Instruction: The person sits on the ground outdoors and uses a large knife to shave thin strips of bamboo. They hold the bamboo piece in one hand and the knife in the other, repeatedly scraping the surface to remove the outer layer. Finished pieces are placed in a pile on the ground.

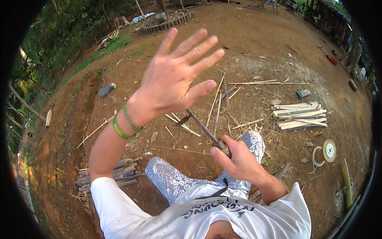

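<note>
My left hand (169, 81) is raised in front of me with its fingers spread and nothing in them. Two green bands circle that wrist. My right hand (243, 160) is closed round the wooden handle of a long-bladed knife (205, 129). Its narrow dark blade slants up and to the left, and the tip end passes behind my left hand. Below the blade, thin pale bamboo strips (185, 125) lie on the dirt between my hands and my patterned trouser legs.
At the right lies a stack of split bamboo (300, 116), with a pale spool (328, 150) nearer me. Another bamboo pile (119, 175) lies by my left knee. A round blue-grey object (105, 90) rests on the ground at left. A ringed planting bed (167, 24) stands farther off.
</note>
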Motion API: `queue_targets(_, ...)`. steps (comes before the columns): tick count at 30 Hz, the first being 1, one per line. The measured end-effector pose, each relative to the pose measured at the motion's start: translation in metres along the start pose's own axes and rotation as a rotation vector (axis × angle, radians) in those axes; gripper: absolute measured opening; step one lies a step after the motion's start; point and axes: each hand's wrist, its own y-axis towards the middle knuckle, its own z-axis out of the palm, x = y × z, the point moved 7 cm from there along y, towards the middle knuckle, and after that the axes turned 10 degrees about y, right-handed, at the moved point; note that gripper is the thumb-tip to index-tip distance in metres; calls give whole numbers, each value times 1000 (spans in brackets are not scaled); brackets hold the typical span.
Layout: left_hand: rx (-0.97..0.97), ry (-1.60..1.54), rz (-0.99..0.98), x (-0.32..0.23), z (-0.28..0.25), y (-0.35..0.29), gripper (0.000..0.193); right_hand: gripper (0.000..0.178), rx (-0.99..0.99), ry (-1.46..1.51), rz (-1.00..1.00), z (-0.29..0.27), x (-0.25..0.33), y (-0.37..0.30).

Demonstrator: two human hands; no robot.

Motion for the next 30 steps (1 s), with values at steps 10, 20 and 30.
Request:
queue_targets(10,-443,-350,-548,-16,10,-108,53,35,43,49,-42,8,-10,26)
queue_targets(20,-587,-166,-702,-5,50,-131,51,37,65,133,-163,38,-36,65)
queue_targets(30,-735,-168,-762,-5,14,-118,48,37,11,148,-209,32,-13,35)
